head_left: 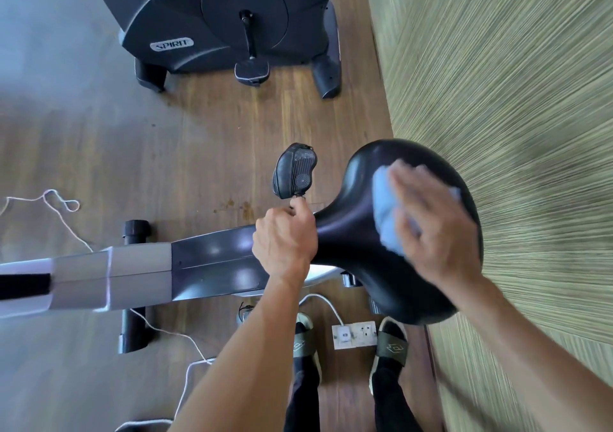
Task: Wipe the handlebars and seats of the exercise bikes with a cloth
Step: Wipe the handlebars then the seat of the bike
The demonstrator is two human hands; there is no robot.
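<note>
Biggest thing in shot is the striped green wall (514, 99) running down the whole right side, with wood-look flooring (205, 139) taking up the rest. At the far end there's a second exercise bike (212, 23), dark grey with a SPIRIT badge on its housing, one pedal hanging low near the floor.

The near exercise bike's frame (139, 272) lies across the middle from the left, grey section then a glossy black section, and it ends at the black seat (358, 229) on the right, just beside the wall. That saddle is wide and shiny, nose pointing left.

The right hand (428, 222) lies on top of the seat with fingers spread pretty flat, pressing a light blue cloth (384, 212) against the saddle's top surface. The hand and cloth are a bit blurred. The left hand (285, 239) is curled tight around the narrow nose of the seat, thumb up top, clamped on it.

Just beyond the left hand is a black pedal (295, 174) with a ribbed face. Down by the person's feet, in green slides (391, 348), a white power strip (355, 335) sits on the floor between them, and a white cord (166, 332) snakes off to the left under the frame.
</note>
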